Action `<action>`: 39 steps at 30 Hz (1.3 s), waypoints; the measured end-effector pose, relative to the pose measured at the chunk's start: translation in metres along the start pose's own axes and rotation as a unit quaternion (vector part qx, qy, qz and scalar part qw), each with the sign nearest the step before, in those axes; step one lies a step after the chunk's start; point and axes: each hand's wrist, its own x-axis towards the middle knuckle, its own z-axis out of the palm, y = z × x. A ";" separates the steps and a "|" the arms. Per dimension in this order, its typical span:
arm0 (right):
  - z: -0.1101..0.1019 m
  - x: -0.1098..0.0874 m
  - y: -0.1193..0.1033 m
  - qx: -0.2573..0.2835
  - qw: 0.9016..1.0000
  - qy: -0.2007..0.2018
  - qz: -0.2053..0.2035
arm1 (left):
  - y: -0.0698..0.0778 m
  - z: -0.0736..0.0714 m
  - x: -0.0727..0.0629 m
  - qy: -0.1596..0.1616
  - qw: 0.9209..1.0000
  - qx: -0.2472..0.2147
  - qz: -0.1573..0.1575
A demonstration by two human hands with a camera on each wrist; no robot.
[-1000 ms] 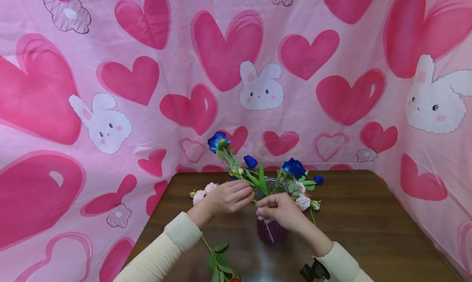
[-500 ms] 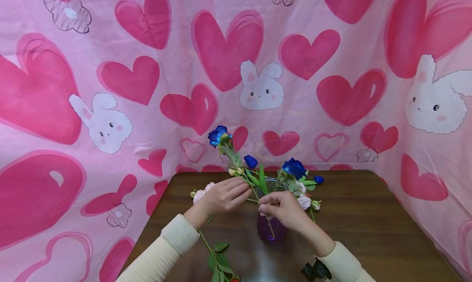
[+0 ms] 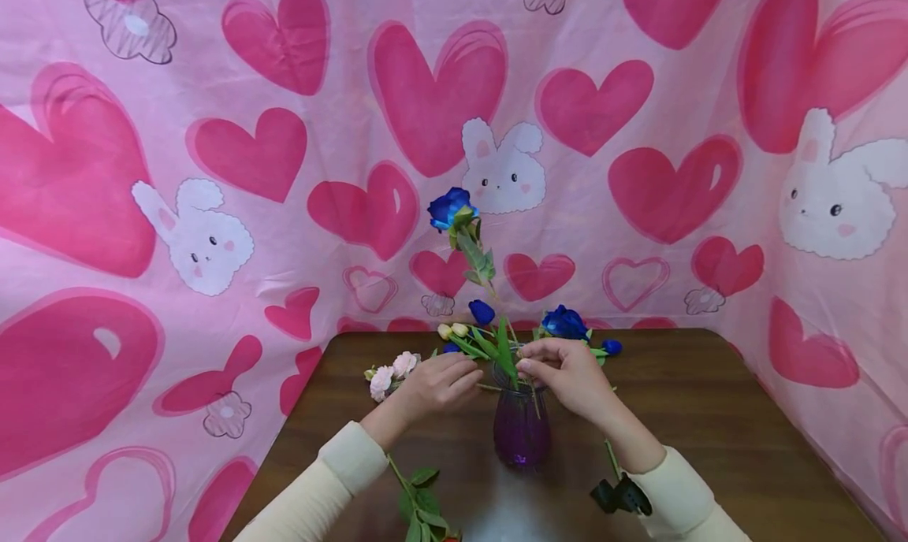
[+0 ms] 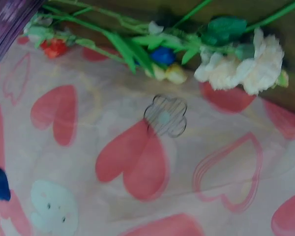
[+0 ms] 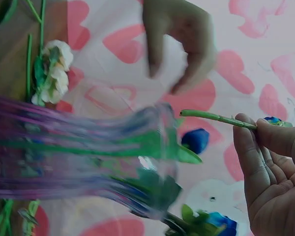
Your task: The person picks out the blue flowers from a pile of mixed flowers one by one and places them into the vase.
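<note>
A long-stemmed blue rose (image 3: 452,209) stands tilted above the purple glass vase (image 3: 522,436), its head up and to the left. My right hand (image 3: 573,378) pinches its stem low down between thumb and fingers. In the right wrist view, the cut end of the stem (image 5: 201,115) is just beyond the vase's mouth, outside the glass. A blue tulip (image 3: 481,312) with green leaves stands in the vase. My left hand (image 3: 441,384) hovers left of the vase neck, holding nothing; the right wrist view shows its thumb and fingers apart.
Pale pink flowers (image 3: 383,382) and yellow buds (image 3: 452,331) lie left of the vase. Another blue rose (image 3: 565,322) and a blue bud (image 3: 612,347) lie behind my right hand. A leafy stem (image 3: 424,499) lies at the front of the brown table (image 3: 709,416).
The blue rose has risen and moved right, now more upright, with my right hand lifting its stem toward the vase mouth. My left hand has let go of the stem.
</note>
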 end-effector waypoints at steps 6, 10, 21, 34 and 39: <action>-0.011 0.006 -0.010 -0.030 0.998 0.042 -0.042 | 0.018 0.017 -0.018 -0.078 0.992 -0.050 -0.085; -0.012 0.010 -0.015 -0.068 0.994 0.071 -0.052 | 0.028 0.029 -0.026 -0.121 0.981 -0.055 -0.145; 0.001 0.023 -0.005 -0.107 0.983 0.108 -0.104 | 0.052 0.049 -0.016 -0.225 0.859 -0.218 -0.406; 0.020 0.025 0.017 -0.139 0.980 0.094 -0.103 | 0.070 0.077 -0.005 -0.115 0.767 -0.378 -0.506; 0.026 0.025 0.023 -0.150 0.979 0.086 -0.105 | 0.074 0.081 -0.004 -0.091 0.749 -0.399 -0.521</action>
